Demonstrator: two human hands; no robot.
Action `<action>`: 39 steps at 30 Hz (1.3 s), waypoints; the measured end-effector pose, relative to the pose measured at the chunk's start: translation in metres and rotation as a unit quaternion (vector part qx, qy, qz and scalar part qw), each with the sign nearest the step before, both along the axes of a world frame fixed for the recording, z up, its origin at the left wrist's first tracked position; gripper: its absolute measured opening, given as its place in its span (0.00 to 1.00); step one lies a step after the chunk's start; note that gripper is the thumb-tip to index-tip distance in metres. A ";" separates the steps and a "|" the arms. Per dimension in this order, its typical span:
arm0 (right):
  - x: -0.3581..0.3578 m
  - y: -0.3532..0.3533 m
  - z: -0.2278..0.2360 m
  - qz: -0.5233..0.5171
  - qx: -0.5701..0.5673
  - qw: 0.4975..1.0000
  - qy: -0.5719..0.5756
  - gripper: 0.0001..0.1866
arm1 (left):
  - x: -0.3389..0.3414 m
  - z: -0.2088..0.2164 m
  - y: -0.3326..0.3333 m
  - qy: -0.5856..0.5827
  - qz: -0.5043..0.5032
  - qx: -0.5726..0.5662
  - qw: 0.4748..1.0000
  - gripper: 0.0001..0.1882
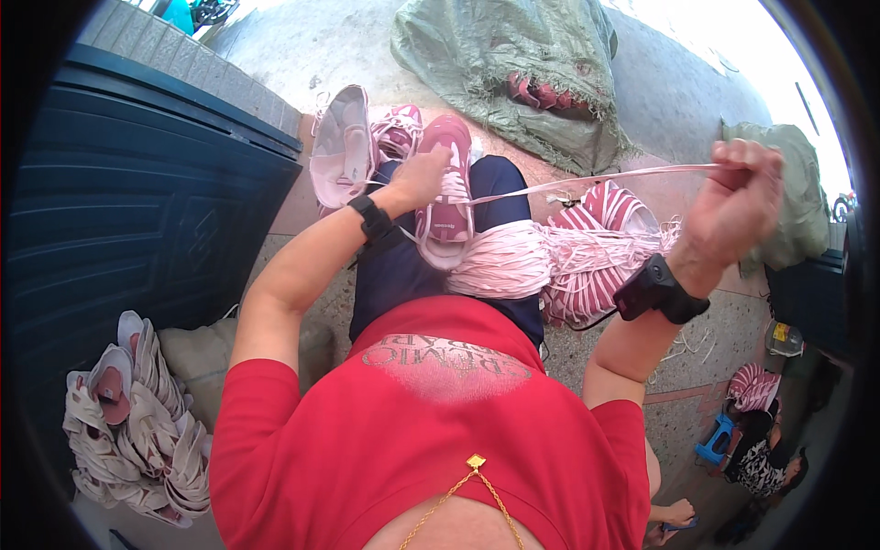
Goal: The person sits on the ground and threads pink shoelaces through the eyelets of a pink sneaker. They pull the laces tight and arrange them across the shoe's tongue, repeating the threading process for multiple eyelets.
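Note:
A pink shoe upper point(444, 218) with white trim lies across my lap, toe pointing away from me. My left hand point(423, 178) is closed on its laced middle part. Out to the right, my raised right hand point(738, 197) is closed on the end of a pale pink shoelace point(587, 181). The lace runs taut from the shoe upper to that hand. Over my right thigh lies a thick bundle of pink shoelaces point(502, 261), beside a stack of pink-and-white striped shoe uppers point(596, 220). More shoe uppers point(341, 151) rest left of my left hand.
A torn green woven sack point(513, 69) with pink pieces inside lies ahead, and another sack point(796, 192) stands at right. A dark blue door point(165, 192) is on my left. White shoe uppers point(137, 422) are piled lower left. Another person point(761, 458) is at lower right.

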State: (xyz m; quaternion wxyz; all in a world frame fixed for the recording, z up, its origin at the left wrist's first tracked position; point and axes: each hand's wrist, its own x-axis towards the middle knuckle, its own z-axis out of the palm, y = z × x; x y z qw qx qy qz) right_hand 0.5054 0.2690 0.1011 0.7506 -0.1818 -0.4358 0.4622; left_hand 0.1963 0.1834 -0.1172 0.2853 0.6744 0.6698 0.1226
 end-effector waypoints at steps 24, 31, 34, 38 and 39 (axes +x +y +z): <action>-0.181 -0.111 -0.264 0.132 0.136 0.611 -0.769 0.06 | -0.040 -0.011 -0.040 -0.365 0.255 -0.201 0.872 0.24; -0.126 -0.037 -0.055 0.426 -0.273 0.862 0.019 0.17 | -0.048 -0.001 -0.028 -0.402 0.274 -0.264 0.833 0.24; -0.066 -0.015 0.034 0.557 -0.116 0.788 0.235 0.18 | -0.021 0.023 -0.001 -0.193 0.062 -0.232 0.951 0.24; -0.065 -0.009 0.061 0.625 -0.170 0.729 0.223 0.13 | 0.004 0.038 0.021 -0.230 -0.217 -0.188 0.930 0.20; -0.066 -0.001 0.057 0.613 -0.152 0.760 0.156 0.12 | 0.005 0.054 0.024 -0.281 -0.227 -0.197 0.912 0.18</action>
